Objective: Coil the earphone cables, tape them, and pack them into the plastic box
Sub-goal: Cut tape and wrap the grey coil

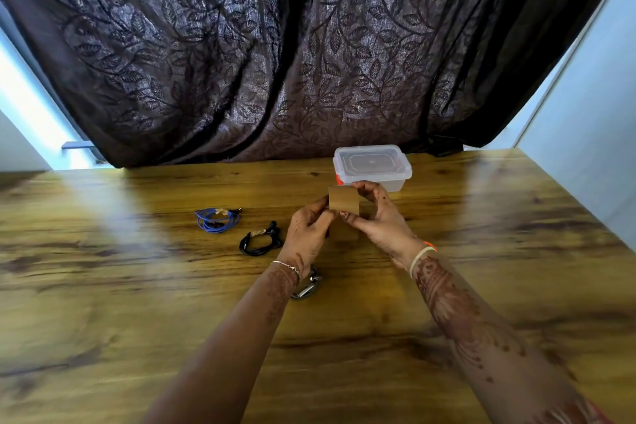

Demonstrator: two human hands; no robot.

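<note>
Only the head view is given, and it looks down on a glossy brown wooden table (137, 286). Both hands are over the middle of it, close together, with a flat square piece of brown adhesive tape (344, 205) stretched between them. The left hand (308, 227) pinches the left edge of this piece with thumb and curled fingers. The right hand (377, 217) pinches the right edge, with one finger at the top corner and the thumb lower. Under the piece something brownish continues between the palms, but it is too blurred to tell what it is.

Just behind the hands, on the far side of the table, stands a clear rectangular plastic box (395, 182) with its clear lid (371, 162) on. A small orange-red part shows at its near left corner.

To the left of the hands, two coiled cables lie on the wood, apart from each other and both outside the box. The blue coiled earphone cable (216, 218) is farther left, and a pale band of tape crosses its far side. The black coiled earphone cable (260, 241) lies nearer to the left hand, also with a pale band of tape around it.

Under the left wrist a shiny metal object (308, 287) lies on the table, half hidden, and I cannot tell what it is. A thin chain bracelet (287, 265) is on the left wrist. Behind the table hangs a dark curtain with a leaf pattern (241, 45).
</note>
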